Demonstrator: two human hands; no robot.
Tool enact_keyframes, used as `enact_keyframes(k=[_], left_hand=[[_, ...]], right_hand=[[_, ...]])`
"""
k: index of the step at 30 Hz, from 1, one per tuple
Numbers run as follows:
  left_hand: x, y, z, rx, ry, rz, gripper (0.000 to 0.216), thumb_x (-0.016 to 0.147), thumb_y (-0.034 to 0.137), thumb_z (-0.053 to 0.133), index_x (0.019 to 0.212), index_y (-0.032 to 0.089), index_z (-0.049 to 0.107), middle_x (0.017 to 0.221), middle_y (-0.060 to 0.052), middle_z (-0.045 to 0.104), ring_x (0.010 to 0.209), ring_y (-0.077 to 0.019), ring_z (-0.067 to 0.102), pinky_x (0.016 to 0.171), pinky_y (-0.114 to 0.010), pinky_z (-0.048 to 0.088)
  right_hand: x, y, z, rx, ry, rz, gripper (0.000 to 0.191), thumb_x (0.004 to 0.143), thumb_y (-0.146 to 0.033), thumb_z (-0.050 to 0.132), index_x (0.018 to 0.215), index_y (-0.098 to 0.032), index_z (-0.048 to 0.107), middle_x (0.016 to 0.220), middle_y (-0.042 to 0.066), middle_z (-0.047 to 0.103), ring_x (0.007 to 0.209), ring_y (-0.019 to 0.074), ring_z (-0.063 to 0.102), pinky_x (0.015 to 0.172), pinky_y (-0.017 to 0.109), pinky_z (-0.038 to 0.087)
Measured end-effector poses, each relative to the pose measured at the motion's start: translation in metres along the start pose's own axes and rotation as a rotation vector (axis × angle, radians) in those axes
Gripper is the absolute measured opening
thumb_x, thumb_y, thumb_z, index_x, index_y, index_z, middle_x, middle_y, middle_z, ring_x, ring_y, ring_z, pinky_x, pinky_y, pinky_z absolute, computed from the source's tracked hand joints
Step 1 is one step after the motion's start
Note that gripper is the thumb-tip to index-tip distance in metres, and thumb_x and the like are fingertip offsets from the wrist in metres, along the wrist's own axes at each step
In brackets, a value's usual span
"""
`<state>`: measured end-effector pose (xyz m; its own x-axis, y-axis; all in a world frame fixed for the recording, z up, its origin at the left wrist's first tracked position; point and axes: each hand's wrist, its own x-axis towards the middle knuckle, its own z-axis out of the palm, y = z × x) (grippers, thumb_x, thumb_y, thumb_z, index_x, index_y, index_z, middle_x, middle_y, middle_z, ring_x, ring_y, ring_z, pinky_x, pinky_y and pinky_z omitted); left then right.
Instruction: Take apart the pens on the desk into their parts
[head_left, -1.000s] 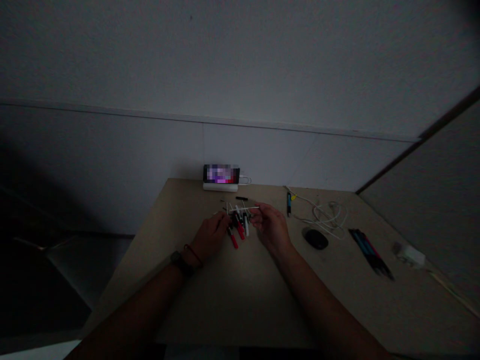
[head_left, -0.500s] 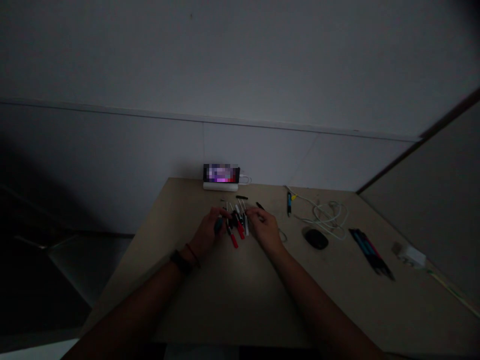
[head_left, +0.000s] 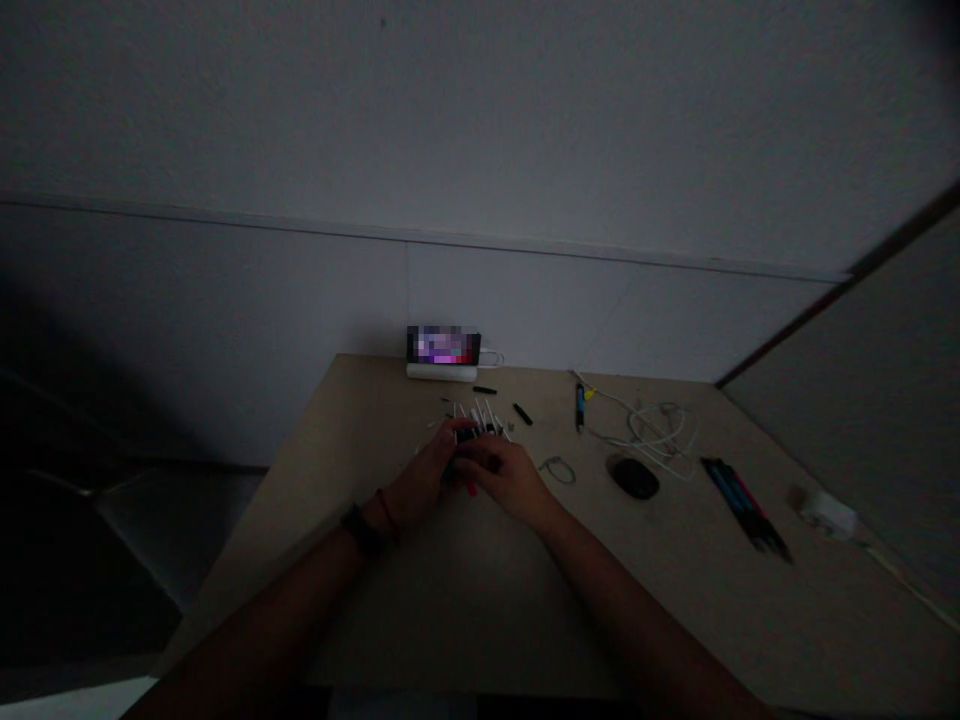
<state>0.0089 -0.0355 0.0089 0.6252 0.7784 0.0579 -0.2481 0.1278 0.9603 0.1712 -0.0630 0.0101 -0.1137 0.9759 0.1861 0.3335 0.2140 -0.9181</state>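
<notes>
My left hand is closed around a small dark teal piece, which looks like part of a pen and is mostly covered by the fingers. The fingertips of my right hand are bent together and meet the left fingers at that piece; what they pinch is hidden. Beneath and beyond both hands lies a cluster of pen parts with thin white refills, black sections and a red end. The picture is dark, so fine detail is lost.
A lit phone stands on a white base at the wall. Small black pen pieces, a blue-black pen, a thin coiled cord, a white cable, a mouse, several pens and a white adapter lie to the right.
My right hand has moved left and slightly down from the right side of the pen parts to meet my left hand. It now covers much of the cluster; the coiled cord is uncovered.
</notes>
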Motion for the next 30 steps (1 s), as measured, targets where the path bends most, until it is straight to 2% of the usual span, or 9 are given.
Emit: enact_keyframes(k=[2,4,7,10,13,19,25,30], left_hand=[[-0.001,0.000,0.000,0.019,0.002,0.000,0.067,0.092,0.073,0.040,0.132,0.019,0.047,0.093,-0.008,0.066,0.071,-0.0153,0.061,0.061,-0.025,0.045],[0.000,-0.001,-0.001,0.067,0.037,0.005,0.067,0.093,0.073,0.038,0.132,0.019,0.048,0.086,-0.006,0.065,0.066,-0.0137,0.057,0.056,-0.023,0.042],[0.003,0.000,-0.005,0.168,0.112,0.038,0.065,0.095,0.070,0.034,0.128,0.018,0.052,0.068,0.001,0.057,0.055,-0.0111,0.048,0.048,-0.021,0.034],[0.006,0.004,-0.007,0.260,0.225,0.089,0.053,0.095,0.061,0.047,0.122,0.016,0.056,0.062,0.004,0.053,0.053,-0.0101,0.045,0.049,-0.020,0.034],[0.008,0.008,-0.008,0.298,0.319,0.117,0.040,0.088,0.050,0.063,0.110,0.016,0.062,0.064,0.004,0.055,0.054,-0.0087,0.046,0.049,-0.019,0.036],[0.010,0.008,-0.011,0.173,0.396,0.150,0.038,0.079,0.049,0.072,0.096,0.016,0.065,0.067,0.002,0.060,0.045,-0.0054,0.045,0.041,-0.018,0.033],[0.010,0.014,-0.013,0.151,0.407,0.156,0.042,0.076,0.045,0.077,0.102,0.014,0.071,0.065,0.001,0.062,0.043,-0.0054,0.046,0.040,-0.019,0.036],[0.011,0.016,-0.013,0.149,0.485,0.161,0.043,0.076,0.046,0.076,0.102,0.013,0.074,0.069,-0.001,0.066,0.043,-0.0046,0.044,0.040,-0.019,0.034]], right_hand=[[0.000,-0.001,0.000,-0.035,0.016,-0.057,0.020,0.082,-0.040,0.070,0.089,-0.022,0.077,0.076,0.002,0.066,0.063,0.0132,0.057,0.058,0.026,0.043],[0.001,-0.001,0.000,-0.011,0.052,-0.064,0.019,0.081,-0.040,0.071,0.085,-0.022,0.076,0.075,0.001,0.065,0.064,0.0135,0.058,0.059,0.026,0.043],[0.004,0.002,-0.001,0.179,0.150,0.047,0.025,0.078,-0.045,0.073,0.078,-0.020,0.069,0.061,-0.002,0.061,0.051,0.0109,0.051,0.048,0.023,0.037],[0.008,0.007,-0.004,0.447,0.266,0.181,0.032,0.074,-0.049,0.075,0.076,-0.019,0.064,0.054,-0.004,0.059,0.039,0.0087,0.044,0.038,0.021,0.029],[0.010,0.010,-0.007,0.670,0.328,0.268,0.032,0.069,-0.043,0.080,0.078,-0.019,0.063,0.060,-0.001,0.066,0.040,0.0092,0.049,0.035,0.020,0.031],[0.007,0.007,-0.009,0.876,0.245,0.429,0.024,0.069,-0.030,0.081,0.081,-0.016,0.066,0.067,0.003,0.070,0.049,0.0100,0.058,0.041,0.019,0.044],[0.007,0.011,-0.009,0.948,0.171,0.523,0.017,0.074,-0.025,0.078,0.083,-0.015,0.068,0.070,0.004,0.071,0.052,0.0094,0.059,0.045,0.018,0.047],[0.007,0.012,-0.008,0.998,0.162,0.548,0.018,0.076,-0.025,0.079,0.085,-0.013,0.068,0.069,0.002,0.070,0.053,0.0072,0.060,0.049,0.016,0.048]])
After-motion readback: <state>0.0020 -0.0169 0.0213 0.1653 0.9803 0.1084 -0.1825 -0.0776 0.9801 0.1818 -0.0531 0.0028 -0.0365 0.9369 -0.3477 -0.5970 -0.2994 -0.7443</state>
